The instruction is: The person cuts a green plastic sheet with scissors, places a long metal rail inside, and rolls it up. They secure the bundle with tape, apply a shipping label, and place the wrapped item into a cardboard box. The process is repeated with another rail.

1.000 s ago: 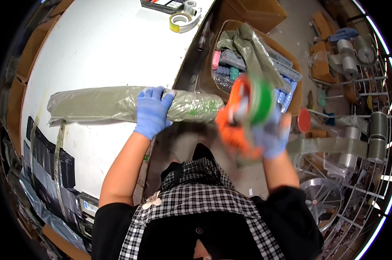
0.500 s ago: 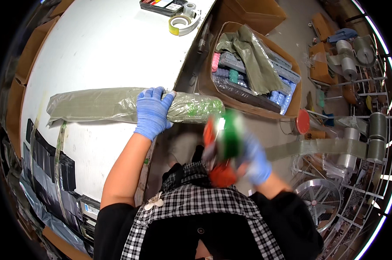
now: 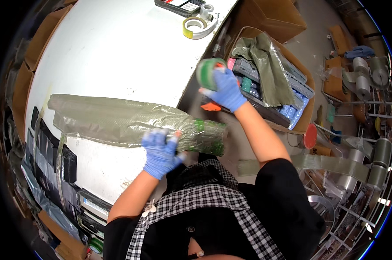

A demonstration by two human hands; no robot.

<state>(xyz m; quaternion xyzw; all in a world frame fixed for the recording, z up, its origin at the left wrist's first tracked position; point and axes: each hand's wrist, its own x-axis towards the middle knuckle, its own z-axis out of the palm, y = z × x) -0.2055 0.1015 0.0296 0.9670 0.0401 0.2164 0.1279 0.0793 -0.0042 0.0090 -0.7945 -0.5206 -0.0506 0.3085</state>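
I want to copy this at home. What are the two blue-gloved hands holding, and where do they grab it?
The right hand grips a green tape dispenser by its orange handle. The left hand presses on the long plastic-wrapped bundle, near its green-taped end.

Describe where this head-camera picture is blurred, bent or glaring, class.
Head view: the left hand is smeared by motion blur; the green tape dispenser in the right hand is soft too; the white table edge bows from fisheye distortion and looks washed out; black corners ring the picture.
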